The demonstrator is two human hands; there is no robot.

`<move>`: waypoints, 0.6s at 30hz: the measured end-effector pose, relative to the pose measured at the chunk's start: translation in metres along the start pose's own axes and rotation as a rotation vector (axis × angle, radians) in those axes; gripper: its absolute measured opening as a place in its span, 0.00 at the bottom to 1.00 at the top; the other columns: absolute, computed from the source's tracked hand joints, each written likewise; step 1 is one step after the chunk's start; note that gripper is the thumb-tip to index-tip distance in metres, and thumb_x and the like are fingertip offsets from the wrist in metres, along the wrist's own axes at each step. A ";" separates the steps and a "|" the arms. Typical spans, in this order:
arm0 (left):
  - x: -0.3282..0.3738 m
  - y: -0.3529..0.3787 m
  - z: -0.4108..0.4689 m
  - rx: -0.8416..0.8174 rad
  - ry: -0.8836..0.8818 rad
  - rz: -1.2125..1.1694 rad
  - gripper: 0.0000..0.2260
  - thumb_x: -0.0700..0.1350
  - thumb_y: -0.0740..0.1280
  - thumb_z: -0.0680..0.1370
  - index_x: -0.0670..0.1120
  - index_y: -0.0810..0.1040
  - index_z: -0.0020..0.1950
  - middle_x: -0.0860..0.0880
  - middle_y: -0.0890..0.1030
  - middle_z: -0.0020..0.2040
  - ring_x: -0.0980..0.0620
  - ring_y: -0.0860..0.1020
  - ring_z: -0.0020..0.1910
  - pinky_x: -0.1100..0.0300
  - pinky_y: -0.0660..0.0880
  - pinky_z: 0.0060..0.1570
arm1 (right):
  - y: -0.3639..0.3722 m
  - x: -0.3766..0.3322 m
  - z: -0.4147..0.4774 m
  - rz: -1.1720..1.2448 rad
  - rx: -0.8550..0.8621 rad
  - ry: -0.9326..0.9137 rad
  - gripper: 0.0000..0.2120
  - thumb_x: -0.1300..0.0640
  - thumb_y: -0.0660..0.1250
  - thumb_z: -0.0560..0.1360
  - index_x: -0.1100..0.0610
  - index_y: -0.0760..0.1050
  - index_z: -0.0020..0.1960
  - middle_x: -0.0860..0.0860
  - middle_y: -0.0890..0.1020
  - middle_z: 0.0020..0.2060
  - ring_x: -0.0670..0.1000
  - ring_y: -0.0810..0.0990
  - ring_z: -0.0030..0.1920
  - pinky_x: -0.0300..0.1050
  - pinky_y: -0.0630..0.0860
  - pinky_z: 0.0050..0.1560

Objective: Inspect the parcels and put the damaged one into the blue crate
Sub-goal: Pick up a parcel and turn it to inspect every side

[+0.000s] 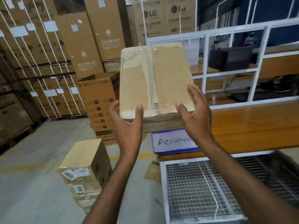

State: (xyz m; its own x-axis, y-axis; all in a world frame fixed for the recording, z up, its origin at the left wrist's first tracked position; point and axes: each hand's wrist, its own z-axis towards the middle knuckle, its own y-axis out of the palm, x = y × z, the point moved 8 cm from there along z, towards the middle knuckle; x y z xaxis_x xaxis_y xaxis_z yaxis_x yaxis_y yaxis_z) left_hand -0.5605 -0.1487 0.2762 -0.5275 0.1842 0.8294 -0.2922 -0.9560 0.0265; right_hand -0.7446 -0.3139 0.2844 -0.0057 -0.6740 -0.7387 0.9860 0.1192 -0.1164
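A flat brown cardboard parcel (155,78), taped along its middle seam and edges, is held up in front of me. My left hand (127,125) grips its near left corner, thumb on top. My right hand (194,113) holds its near right edge, thumb on the top face and fingers along the side. Below the parcel lies a blue-edged white label (174,141) reading "Abnorma…"; whether it belongs to the blue crate I cannot tell.
A stack of smaller cardboard parcels (84,167) stands on the concrete floor at lower left. An orange table (252,125) lies to the right, a white wire-mesh frame (202,188) below it. Tall strapped cartons (40,62) line the left and back.
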 end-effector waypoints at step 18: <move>0.040 0.263 -0.102 -0.143 0.094 0.000 0.15 0.60 0.68 0.82 0.60 0.81 0.68 0.56 0.78 0.71 0.55 0.73 0.74 0.55 0.72 0.70 | -0.215 0.134 0.100 -0.179 -0.012 -0.128 0.18 0.48 0.70 0.80 0.46 0.78 0.69 0.50 0.61 0.82 0.48 0.65 0.77 0.54 0.78 0.67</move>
State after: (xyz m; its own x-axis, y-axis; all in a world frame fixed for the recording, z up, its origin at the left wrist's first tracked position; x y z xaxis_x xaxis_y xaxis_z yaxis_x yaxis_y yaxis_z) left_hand -0.7394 -0.3691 0.2598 -0.5980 0.2110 0.7732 -0.3994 -0.9149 -0.0591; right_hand -0.9411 -0.5027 0.2774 -0.1586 -0.7722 -0.6153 0.9690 -0.0023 -0.2470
